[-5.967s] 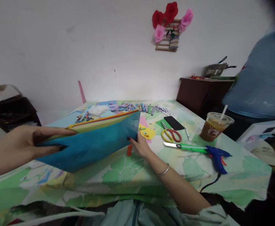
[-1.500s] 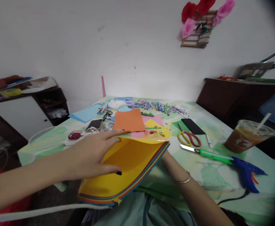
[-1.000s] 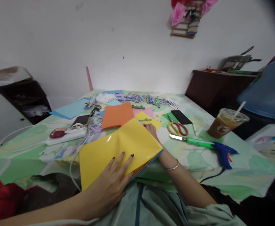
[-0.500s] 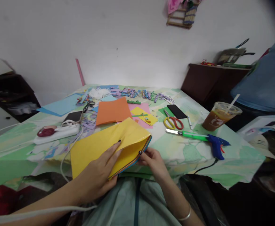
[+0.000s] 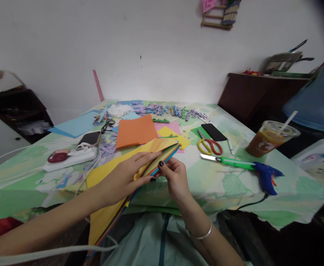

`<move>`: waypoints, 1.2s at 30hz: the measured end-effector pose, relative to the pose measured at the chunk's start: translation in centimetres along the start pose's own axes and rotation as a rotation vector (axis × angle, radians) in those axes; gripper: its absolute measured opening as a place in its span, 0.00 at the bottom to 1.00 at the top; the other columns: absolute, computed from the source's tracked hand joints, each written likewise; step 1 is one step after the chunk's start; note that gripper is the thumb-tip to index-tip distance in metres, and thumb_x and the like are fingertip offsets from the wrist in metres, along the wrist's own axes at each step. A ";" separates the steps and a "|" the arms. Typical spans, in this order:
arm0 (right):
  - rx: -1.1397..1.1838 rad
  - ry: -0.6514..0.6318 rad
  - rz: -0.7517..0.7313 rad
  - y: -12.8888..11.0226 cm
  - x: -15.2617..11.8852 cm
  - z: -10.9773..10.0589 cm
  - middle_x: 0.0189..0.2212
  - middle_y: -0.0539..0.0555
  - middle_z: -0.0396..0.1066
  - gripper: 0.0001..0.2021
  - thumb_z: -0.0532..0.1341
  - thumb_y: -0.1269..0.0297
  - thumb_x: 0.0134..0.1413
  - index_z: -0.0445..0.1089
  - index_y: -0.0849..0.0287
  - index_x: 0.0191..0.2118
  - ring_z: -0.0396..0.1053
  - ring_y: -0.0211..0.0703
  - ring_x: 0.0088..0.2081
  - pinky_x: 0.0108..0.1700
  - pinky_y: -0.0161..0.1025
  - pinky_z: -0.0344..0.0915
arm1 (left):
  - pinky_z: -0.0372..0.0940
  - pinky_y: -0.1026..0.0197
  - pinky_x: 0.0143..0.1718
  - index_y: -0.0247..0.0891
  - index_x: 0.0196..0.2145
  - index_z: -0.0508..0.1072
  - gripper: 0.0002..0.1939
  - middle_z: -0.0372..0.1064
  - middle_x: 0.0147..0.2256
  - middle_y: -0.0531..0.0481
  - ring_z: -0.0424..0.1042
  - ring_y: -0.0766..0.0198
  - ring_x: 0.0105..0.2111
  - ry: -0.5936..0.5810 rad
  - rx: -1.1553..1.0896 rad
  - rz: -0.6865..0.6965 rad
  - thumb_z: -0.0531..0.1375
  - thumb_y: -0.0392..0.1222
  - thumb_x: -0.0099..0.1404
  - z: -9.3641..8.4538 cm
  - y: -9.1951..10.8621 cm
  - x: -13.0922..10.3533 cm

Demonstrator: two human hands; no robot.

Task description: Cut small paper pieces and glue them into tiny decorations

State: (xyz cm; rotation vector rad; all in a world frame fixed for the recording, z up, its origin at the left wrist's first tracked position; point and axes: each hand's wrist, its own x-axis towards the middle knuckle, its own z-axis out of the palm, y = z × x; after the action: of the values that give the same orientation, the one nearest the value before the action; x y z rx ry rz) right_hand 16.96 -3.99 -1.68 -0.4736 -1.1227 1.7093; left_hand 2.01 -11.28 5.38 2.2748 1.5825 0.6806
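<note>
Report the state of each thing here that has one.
Yellow-topped stack of coloured paper, gripped by left hand and right hand, edges parted.
Green-handled metal craft knife, blade out.
Blue plastic glue gun, on its side, corded.
Red-and-yellow-handled metal scissors, lying flat.
Clear plastic cup, lidded, straw in.
Black rectangular phone, flat, surface dark.
White plastic power strip, cable attached.

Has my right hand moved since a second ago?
Yes, your right hand has moved toward you: then it reached as far out as the scissors; now it's nearer you than they are, at the paper stack's edge.
</note>
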 end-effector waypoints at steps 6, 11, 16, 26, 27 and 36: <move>0.015 0.001 -0.010 0.6 0.6 0.0 0.21 0.50 0.73 0.12 0.70 0.58 0.42 0.71 0.61 0.29 0.67 0.36 0.20 0.23 0.34 0.68 | 0.71 0.65 0.39 0.51 0.63 0.56 0.26 0.57 0.62 0.48 0.66 0.56 0.54 0.022 -0.194 -0.078 0.53 0.48 0.69 -0.3 -1.4 0.0; 0.013 -0.019 -0.006 0.8 0.8 0.2 0.21 0.50 0.73 0.11 0.70 0.59 0.42 0.71 0.60 0.28 0.68 0.37 0.20 0.24 0.34 0.69 | 0.70 0.68 0.36 0.52 0.64 0.56 0.27 0.55 0.64 0.49 0.63 0.55 0.57 0.025 -0.275 -0.072 0.54 0.47 0.68 -0.4 -2.0 -0.3; 0.010 -0.041 -0.007 0.9 1.0 0.3 0.21 0.50 0.73 0.11 0.70 0.59 0.43 0.71 0.61 0.28 0.69 0.37 0.21 0.24 0.34 0.70 | 0.64 0.59 0.53 0.51 0.63 0.57 0.26 0.57 0.63 0.49 0.61 0.55 0.59 0.072 -0.279 -0.012 0.54 0.45 0.69 -0.6 -2.4 -0.3; 0.010 -0.101 0.004 0.6 0.9 0.2 0.22 0.50 0.73 0.09 0.69 0.61 0.45 0.72 0.60 0.30 0.68 0.36 0.21 0.26 0.34 0.70 | 0.59 0.58 0.58 0.52 0.62 0.60 0.25 0.56 0.64 0.51 0.60 0.56 0.60 0.080 -0.401 0.005 0.55 0.44 0.68 -0.5 -3.1 -0.3; 0.011 -0.103 0.003 0.5 0.9 0.2 0.22 0.50 0.73 0.09 0.69 0.61 0.45 0.72 0.60 0.30 0.68 0.36 0.22 0.26 0.34 0.70 | 0.59 0.58 0.58 0.51 0.62 0.60 0.25 0.56 0.64 0.51 0.61 0.56 0.59 0.076 -0.412 0.003 0.55 0.44 0.68 -0.5 -3.2 -0.3; 0.003 -0.132 0.017 0.7 1.0 -0.1 0.23 0.50 0.73 0.10 0.69 0.59 0.45 0.72 0.59 0.31 0.69 0.38 0.23 0.27 0.36 0.70 | 0.54 0.55 0.61 0.51 0.61 0.61 0.25 0.56 0.63 0.51 0.57 0.53 0.62 0.060 -0.504 -0.059 0.56 0.45 0.67 -0.5 -3.8 -0.5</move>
State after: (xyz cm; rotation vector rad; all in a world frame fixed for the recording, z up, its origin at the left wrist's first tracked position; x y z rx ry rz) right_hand 16.24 -3.07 -2.13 -0.3731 -1.2128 1.7775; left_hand -1.39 -10.42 3.86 1.8462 1.3093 1.0075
